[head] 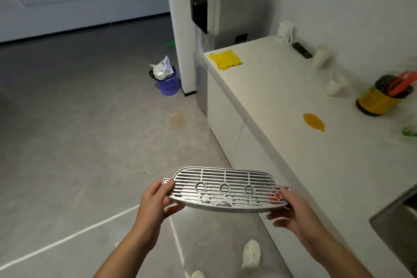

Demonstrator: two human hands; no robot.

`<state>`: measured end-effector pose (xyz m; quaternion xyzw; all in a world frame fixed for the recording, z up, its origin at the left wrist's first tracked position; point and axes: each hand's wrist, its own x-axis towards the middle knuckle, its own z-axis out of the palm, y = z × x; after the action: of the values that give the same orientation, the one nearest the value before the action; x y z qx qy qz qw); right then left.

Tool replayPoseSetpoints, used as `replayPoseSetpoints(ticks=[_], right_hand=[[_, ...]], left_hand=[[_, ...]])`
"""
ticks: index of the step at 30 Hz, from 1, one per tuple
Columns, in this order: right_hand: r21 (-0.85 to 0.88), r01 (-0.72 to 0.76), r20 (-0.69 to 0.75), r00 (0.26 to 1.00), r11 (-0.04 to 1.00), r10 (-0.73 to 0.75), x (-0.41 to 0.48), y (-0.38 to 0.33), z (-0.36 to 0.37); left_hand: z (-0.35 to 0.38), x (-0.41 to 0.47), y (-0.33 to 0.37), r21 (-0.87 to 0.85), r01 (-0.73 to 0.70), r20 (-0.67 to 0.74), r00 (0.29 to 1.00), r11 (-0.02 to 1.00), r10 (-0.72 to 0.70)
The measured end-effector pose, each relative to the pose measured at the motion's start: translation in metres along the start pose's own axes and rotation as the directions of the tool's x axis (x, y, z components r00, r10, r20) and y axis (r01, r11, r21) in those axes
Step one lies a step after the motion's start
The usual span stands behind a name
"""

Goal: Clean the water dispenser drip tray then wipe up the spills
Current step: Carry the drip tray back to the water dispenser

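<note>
Two spills wait: orange on the tabltop [316, 88] and a pale one on the floor [67, 119]. Drip tray [228, 189] rides level in mid-air, left hand [155, 201] and right hand [291, 210] clamped on its ends; looks rigid, light, probably wet and slick, so end holds suit it.

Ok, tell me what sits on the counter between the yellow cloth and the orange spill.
Nothing: in the head view the counter is bare between the yellow cloth and the orange spill; the cups stand off by the wall.
</note>
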<state>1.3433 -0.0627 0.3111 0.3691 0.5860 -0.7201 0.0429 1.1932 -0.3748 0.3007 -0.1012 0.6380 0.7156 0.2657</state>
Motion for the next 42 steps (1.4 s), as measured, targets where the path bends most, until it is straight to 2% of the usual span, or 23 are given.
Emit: replayPoseSetpoints(ticks=[6, 14, 21, 26, 30, 35, 38, 42], right_hand=[[-0.131, 0.012, 0.079, 0.997, 0.991, -0.002, 0.086, -0.039, 0.074], [-0.179, 0.015, 0.234, 0.972, 0.984, 0.027, 0.220, -0.112, 0.169], [-0.241, 0.035, 0.264, 0.964, 0.970, 0.031, 0.316, -0.180, 0.242], [-0.244, 0.026, 0.202, 0.979, 0.969, 0.025, 0.386, -0.215, 0.301], [-0.190, 0.020, 0.111, 0.994, 0.982, 0.002, 0.431, -0.248, 0.350], [-0.057, -0.031, 0.001, 1.000, 0.998, 0.031, 0.478, -0.292, 0.396], [0.012, -0.056, -0.014, 0.998, 0.998, 0.056, 0.504, -0.314, 0.413], [0.228, -0.052, -0.074, 0.995, 0.972, 0.070, 0.543, -0.331, 0.420]], left_hand=[[-0.051, 0.067, 0.033, -0.071, 0.029, -0.122, 0.992, 0.997, -0.038], [-0.094, 0.159, 0.107, -0.120, -0.022, -0.317, 0.948, 0.993, -0.017], [-0.127, 0.254, 0.165, -0.119, -0.026, -0.355, 0.935, 0.993, -0.018], [-0.164, 0.357, 0.209, -0.105, -0.007, -0.309, 0.951, 0.994, -0.026], [-0.192, 0.445, 0.260, -0.069, 0.010, -0.195, 0.981, 0.998, -0.024], [-0.212, 0.542, 0.332, 0.047, -0.002, -0.066, 0.998, 0.999, 0.006], [-0.211, 0.597, 0.363, 0.124, -0.021, -0.008, 1.000, 0.992, 0.022], [-0.197, 0.669, 0.392, 0.107, 0.039, 0.049, 0.998, 0.993, -0.045]])
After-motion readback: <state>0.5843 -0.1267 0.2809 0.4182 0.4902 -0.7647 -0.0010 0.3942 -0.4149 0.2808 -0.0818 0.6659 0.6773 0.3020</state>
